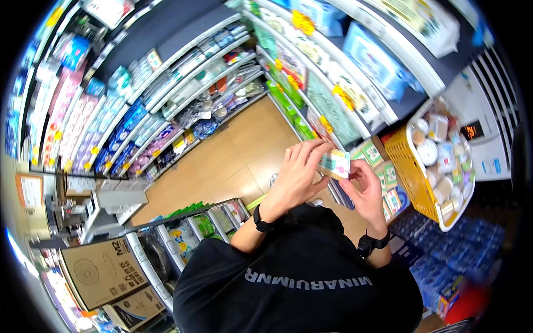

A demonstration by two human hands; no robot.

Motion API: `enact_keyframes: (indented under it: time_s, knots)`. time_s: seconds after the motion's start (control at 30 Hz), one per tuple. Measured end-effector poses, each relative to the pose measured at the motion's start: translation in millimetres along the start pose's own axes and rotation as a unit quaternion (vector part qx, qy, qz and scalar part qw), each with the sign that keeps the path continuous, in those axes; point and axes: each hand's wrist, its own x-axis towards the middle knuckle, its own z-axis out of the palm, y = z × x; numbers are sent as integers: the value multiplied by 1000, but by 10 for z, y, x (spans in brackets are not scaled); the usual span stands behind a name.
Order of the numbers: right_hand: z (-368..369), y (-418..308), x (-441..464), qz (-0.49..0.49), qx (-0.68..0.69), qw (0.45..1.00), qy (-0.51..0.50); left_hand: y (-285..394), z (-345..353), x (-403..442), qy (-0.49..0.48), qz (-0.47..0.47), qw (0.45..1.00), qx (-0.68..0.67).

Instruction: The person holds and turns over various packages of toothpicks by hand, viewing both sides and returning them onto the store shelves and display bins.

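Note:
In front of my chest, a small box-shaped pack [335, 163] with a white and green label and tan sides is held between both hands. My left hand [302, 169] grips it from the left, fingers over its far edge and thumb below. My right hand [365, 188] pinches its right end between thumb and fingers. Its exact contents cannot be read. Just beyond my right hand, similar small green and cream packs [385, 173] lie in rows near a yellow basket [408, 172], which holds several jars, tubs and packets.
Shelves [183, 72] of packaged goods run along the far left, and another shelf unit [333, 72] with bagged wipes or tissues stands ahead. Tiled floor [222, 155] lies between them. Cardboard cartons [102, 272] are at lower left, wrapped blue bottle packs [466, 250] at lower right.

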Motion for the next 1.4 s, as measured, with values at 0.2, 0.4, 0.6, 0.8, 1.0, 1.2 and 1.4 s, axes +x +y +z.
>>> enact_keyframes:
  time_s: [0.2,0.4,0.6,0.8,1.0,1.2,1.4]
  knots:
    - [714,-402,612,-130,-94,973,-166,-607,-512,-232,147,-22,974,-173]
    - [1509,-326,1096,-95,-50,993,-48,-1035,-1038,-383,248,-7,887,-390]
    - [2002,-422,1458,13,132,975,-179,-1400,-1534,-439,239,15,861,-449]
    - [2344,-445,1625,-60,145,976,-150,-1663,-1785,-511,229,-19,881,-415]
    - [2305,-466,1812,-71,123,986,-90,-1833,-1989,-542,240,-64,873,-420]
    - [2166,-442,2050,-66,115,985,-111,-1872,-2083,-337,253,-89,914,-304]
    - [2047,-448,2441,-73,120,982,-122,-1890,-2124,60,269,-109,929,-230]
